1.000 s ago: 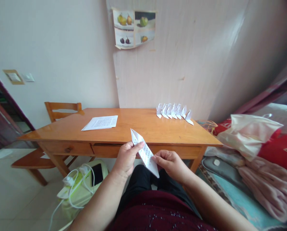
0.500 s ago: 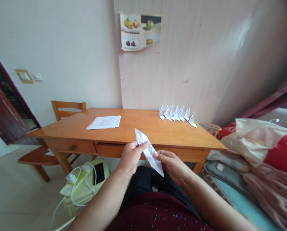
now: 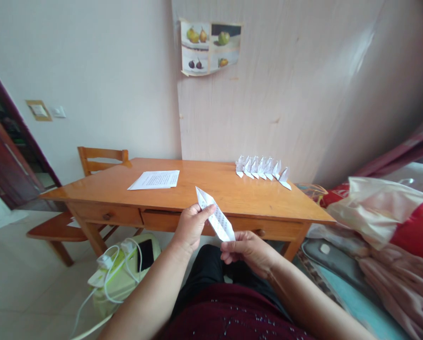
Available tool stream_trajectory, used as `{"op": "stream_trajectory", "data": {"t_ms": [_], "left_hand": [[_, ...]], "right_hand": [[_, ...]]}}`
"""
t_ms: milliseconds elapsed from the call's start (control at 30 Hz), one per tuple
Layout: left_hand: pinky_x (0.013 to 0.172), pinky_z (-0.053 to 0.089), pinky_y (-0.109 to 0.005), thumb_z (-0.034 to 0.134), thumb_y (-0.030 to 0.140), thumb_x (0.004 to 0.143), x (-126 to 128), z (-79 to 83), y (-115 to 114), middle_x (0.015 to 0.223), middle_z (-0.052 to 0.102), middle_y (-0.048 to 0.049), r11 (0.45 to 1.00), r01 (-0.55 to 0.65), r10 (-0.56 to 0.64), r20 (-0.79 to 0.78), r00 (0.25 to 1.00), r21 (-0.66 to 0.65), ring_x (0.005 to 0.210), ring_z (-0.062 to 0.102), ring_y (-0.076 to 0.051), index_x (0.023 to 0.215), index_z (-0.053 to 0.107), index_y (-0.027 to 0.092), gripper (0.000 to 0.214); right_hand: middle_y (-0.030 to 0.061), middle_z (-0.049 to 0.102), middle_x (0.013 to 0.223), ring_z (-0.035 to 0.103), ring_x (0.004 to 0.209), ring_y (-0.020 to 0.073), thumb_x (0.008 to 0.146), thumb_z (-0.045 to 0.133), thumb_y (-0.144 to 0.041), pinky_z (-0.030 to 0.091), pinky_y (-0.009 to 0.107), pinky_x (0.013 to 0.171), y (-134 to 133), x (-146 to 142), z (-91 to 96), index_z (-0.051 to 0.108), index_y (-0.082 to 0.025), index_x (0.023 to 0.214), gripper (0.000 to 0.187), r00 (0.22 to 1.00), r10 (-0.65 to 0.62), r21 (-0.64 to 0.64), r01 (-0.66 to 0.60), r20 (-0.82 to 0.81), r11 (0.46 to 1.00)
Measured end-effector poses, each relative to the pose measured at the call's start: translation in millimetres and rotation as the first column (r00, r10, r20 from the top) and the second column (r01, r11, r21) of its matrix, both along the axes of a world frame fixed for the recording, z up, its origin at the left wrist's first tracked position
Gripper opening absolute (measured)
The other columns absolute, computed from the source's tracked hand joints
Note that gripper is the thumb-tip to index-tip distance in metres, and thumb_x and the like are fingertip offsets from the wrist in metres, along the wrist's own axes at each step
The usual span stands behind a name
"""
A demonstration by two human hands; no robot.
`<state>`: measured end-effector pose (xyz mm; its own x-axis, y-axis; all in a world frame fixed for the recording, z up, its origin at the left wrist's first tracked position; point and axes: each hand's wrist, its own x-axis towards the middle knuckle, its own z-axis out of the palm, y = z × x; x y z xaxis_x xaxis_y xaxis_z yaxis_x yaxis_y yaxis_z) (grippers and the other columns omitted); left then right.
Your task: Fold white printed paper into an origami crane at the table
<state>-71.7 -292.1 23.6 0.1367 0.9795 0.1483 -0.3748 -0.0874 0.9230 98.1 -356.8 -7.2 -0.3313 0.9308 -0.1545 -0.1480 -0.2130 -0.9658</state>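
Between my hands, in front of the table's near edge, is a folded strip of printed paper [image 3: 219, 222] with a pointed upper end. My left hand [image 3: 193, 225] pinches it near the upper part, thumb on top. At the lower end, my right hand [image 3: 249, 250] grips the paper between thumb and fingers, covering its tip. Several folded paper figures [image 3: 263, 167] stand in a row at the back right of the table. A small stack of printed sheets [image 3: 154, 180] lies flat on the left half.
The wooden table [image 3: 197, 177] has drawers along its front and stands against the wall. A wooden chair [image 3: 103, 158] is at its left. Below sits a pale green bag [image 3: 105, 293] with white cables and a phone. Bags and cloth [image 3: 384, 208] fill the right side.
My right hand has slid down to the paper's lower end, which was a free point before and is now hidden in the fingers. My left hand keeps its pinch, slightly further left.
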Motion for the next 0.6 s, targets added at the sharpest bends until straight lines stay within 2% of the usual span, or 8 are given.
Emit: {"op": "stream_trajectory", "data": {"t_ms": [100, 267, 433, 600], "left_hand": [[0.06, 0.042, -0.023, 0.086, 0.034, 0.064, -3, 3.6, 19, 0.068, 0.064, -0.0013, 0.999, -0.048, 0.049, 0.045, 0.998, -0.011, 0.061, 0.054, -0.011, 0.077, 0.068, 0.012, 0.031], [0.051, 0.032, -0.021, 0.087, 0.038, 0.06, 7, 7.5, 62, 0.056, 0.054, 0.004, 0.997, -0.072, 0.073, 0.073, 0.995, -0.013, 0.05, 0.044, -0.006, 0.068, 0.062, 0.014, 0.036], [0.05, 0.028, -0.022, 0.087, 0.042, 0.055, 31, 6.6, 107, 0.058, 0.056, 0.0032, 0.997, -0.08, 0.081, 0.094, 0.992, -0.017, 0.05, 0.042, -0.006, 0.07, 0.062, 0.014, 0.041], [0.052, 0.029, -0.023, 0.087, 0.042, 0.055, 48, 1.9, 142, 0.064, 0.062, -0.0007, 1.0, 0.016, -0.016, 0.006, 1.0, -0.02, 0.053, 0.046, -0.008, 0.075, 0.066, 0.013, 0.041]], "right_hand": [[0.0053, 0.073, 0.066, 0.062, 0.055, 0.0119, 0.07, 0.082, -0.04, 0.04, 0.023, 0.053, 3, 5, -6.2, 0.071, -0.013, 0.072, 0.029, 0.994, 0.007, 0.005, -0.007, 0.11, 1.0], [0.0042, 0.071, 0.066, 0.059, 0.055, 0.0113, 0.075, 0.077, -0.046, 0.036, 0.023, 0.053, 21, 13, -9.6, 0.066, -0.015, 0.073, 0.032, 0.976, -0.158, 0.079, 0.148, 0.148, 0.986], [0.0036, 0.068, 0.064, 0.057, 0.056, 0.012, 0.08, 0.071, -0.051, 0.038, 0.025, 0.055, 42, 24, 4.0, 0.062, -0.017, 0.069, 0.038, 0.963, -0.23, 0.222, 0.196, 0.142, 0.955], [0.0028, 0.066, 0.063, 0.054, 0.054, 0.0118, 0.084, 0.066, -0.055, 0.036, 0.025, 0.054, 60, 44, 25.2, 0.062, -0.017, 0.07, 0.041, 0.95, -0.276, 0.306, 0.222, 0.148, 0.926]]}}
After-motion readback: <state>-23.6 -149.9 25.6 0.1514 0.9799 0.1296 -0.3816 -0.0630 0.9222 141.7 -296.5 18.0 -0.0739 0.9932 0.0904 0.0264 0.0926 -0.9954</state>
